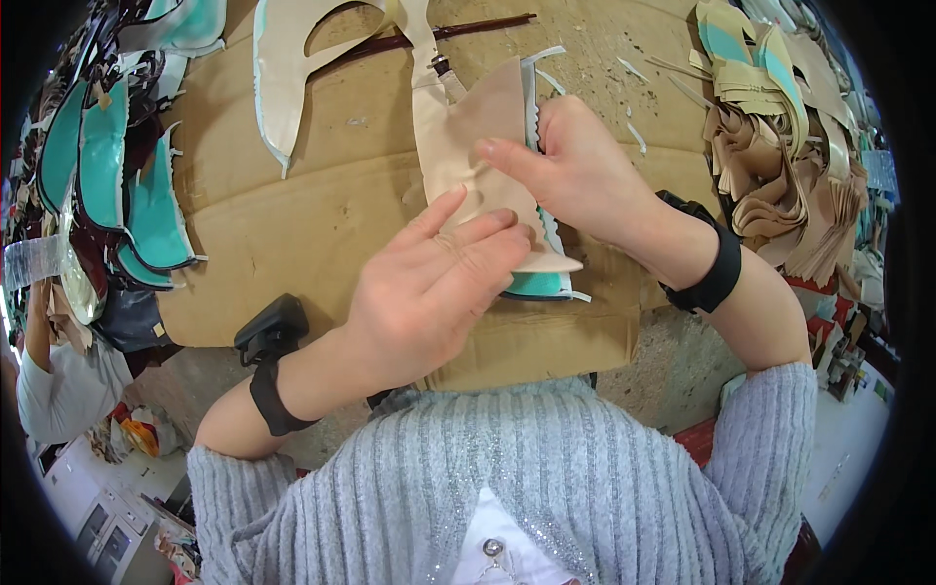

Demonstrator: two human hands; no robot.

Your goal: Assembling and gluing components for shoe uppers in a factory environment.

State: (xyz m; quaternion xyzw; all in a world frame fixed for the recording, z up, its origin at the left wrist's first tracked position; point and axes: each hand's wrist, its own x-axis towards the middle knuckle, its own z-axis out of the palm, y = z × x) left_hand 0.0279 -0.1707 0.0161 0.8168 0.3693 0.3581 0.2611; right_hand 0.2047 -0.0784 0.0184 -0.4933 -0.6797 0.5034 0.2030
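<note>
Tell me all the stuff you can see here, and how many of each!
beige cut piece: one, beige, middle of the cardboard, under both hands
teal-edged piece: one, teal with white trim, under the beige cut piece
cardboard sheet: one, brown, covering the worktop
long beige cutout: one, beige with a pale edge, top of the cardboard
teal pieces: a stack, too overlapped to count, teal with dark edges, far left
beige scraps: a pile, too many to count, tan and beige, far right
wristbands: two, black, one on each wrist
sweater: one, grey ribbed, bottom
left hand: one, fingers flat on the beige cut piece
right hand: one, fingers pinching its edge
</note>
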